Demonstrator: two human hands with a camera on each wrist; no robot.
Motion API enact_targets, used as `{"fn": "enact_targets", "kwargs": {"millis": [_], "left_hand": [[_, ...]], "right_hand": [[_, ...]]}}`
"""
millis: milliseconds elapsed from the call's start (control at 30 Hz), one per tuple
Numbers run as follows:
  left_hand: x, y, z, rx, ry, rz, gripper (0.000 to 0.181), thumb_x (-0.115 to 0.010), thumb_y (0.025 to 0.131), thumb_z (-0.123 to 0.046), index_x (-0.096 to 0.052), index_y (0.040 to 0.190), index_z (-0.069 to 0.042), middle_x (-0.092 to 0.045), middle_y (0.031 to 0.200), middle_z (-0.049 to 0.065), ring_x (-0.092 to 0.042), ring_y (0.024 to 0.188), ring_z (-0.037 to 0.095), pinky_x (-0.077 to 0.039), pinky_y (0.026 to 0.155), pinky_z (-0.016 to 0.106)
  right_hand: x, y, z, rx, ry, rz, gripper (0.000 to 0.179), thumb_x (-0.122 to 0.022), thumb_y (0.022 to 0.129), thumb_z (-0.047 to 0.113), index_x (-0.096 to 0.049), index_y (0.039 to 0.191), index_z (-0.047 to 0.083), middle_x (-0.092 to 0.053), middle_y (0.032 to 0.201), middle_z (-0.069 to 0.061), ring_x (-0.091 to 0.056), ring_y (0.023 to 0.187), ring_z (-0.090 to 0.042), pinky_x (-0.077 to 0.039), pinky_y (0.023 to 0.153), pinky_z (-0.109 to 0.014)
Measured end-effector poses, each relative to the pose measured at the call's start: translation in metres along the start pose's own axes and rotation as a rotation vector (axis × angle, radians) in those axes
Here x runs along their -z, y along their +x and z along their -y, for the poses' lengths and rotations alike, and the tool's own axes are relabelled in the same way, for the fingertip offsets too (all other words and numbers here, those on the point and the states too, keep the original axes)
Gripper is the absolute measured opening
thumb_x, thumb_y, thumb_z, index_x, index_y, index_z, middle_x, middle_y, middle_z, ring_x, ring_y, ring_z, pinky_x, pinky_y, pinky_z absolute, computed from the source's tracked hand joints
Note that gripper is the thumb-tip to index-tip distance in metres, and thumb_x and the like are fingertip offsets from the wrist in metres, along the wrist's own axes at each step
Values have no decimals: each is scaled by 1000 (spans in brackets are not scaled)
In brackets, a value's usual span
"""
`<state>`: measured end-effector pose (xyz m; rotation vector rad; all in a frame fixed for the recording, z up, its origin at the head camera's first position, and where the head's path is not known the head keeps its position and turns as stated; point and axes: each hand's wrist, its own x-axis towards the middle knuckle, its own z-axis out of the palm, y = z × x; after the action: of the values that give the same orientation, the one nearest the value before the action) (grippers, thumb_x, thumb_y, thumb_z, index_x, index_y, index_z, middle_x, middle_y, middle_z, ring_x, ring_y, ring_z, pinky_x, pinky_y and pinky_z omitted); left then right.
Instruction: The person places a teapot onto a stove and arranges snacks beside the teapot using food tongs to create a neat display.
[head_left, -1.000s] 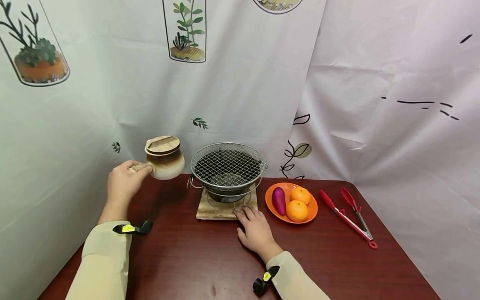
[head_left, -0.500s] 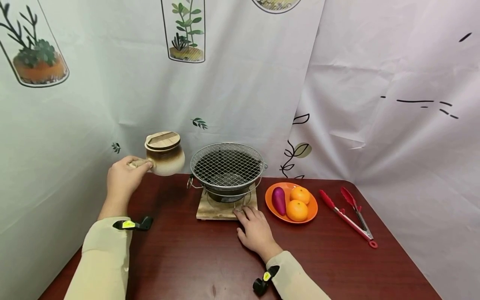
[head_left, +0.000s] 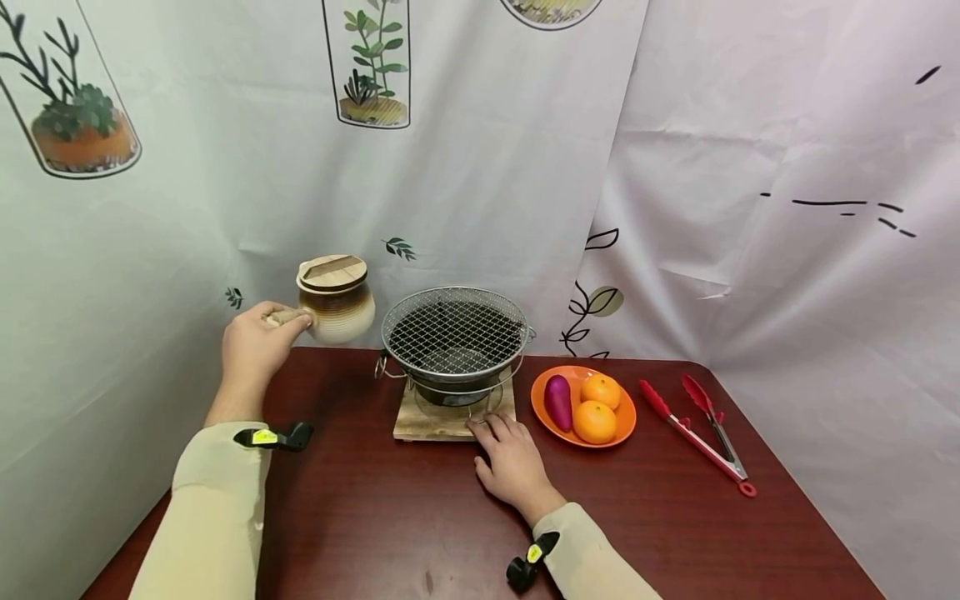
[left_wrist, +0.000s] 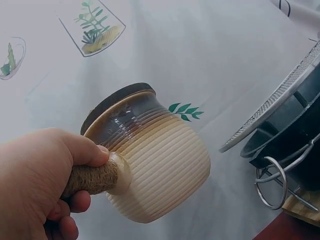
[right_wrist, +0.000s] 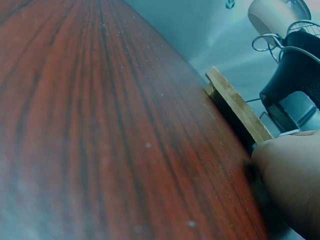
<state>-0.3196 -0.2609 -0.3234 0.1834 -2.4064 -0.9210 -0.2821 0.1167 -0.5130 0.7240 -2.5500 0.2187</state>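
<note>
Work surface: dark red-brown, wood-grained tabletop (head_left: 405, 517), far right corner rounded, backed by white sheets (head_left: 487, 183) printed with plants. Set out on top: round black grill (head_left: 457, 337) with silver wire mesh, on a pale wooden board (head_left: 431, 423); to its right, orange plate (head_left: 628, 427) bearing purple eggplant (head_left: 558, 402) and two oranges (head_left: 595, 422); farther right, red-and-steel tongs (head_left: 705, 450). Held in the air, left of the grill: round-bellied ceramic pot (head_left: 342, 315), horizontally ribbed, cream below, glossy brown above, with flat pale wooden lid (head_left: 333, 273). Lid uppermost, body axis near upright; straight, cord-wrapped handle (left_wrist: 92, 179) directed leftward. Left hand (head_left: 258, 346) clamped round handle, thumb along top; right hand (head_left: 513, 462) laid at board's front edge, fingers reaching forward; hands well apart.
</note>
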Motion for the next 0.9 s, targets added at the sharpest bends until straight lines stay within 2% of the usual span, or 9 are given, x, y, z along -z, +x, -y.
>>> {"fn": "enact_targets", "kwargs": {"millis": [167, 467, 667, 900], "left_hand": [[-2, 4, -5, -9, 5, 14, 50, -67, 89, -50, -71, 111, -6, -70, 110, 21, -61, 102, 40, -46, 83, 51], [-7, 10, -17, -29, -12, 14, 51, -68, 89, -50, -71, 112, -5, -70, 113, 22, -61, 106, 42, -47, 88, 55], [-13, 15, -25, -36, -28, 28, 50, -69, 89, -50, -72, 111, -6, -70, 111, 21, -62, 102, 39, -47, 84, 52], [-21, 21, -34, -83, -57, 20, 45, -71, 87, -47, -73, 107, -6, -71, 109, 21, -64, 101, 39, -48, 84, 52]], "right_hand": [[0, 0, 0, 2, -7, -3, 54, -70, 88, 31, -60, 140, 22, -58, 137, -10, -52, 129, -32, -41, 108, -49], [-1, 0, 0, -2, -3, 1, 54, -69, 89, 32, -60, 140, 22, -58, 137, -9, -52, 129, -32, -41, 108, -49], [0, 0, -1, -13, 2, 17, 53, -69, 89, 32, -59, 141, 22, -58, 139, -9, -51, 130, -32, -40, 109, -49], [0, 0, -1, -6, 7, 13, 54, -69, 90, 32, -59, 141, 22, -57, 139, -10, -51, 130, -32, -40, 108, -50]]}}
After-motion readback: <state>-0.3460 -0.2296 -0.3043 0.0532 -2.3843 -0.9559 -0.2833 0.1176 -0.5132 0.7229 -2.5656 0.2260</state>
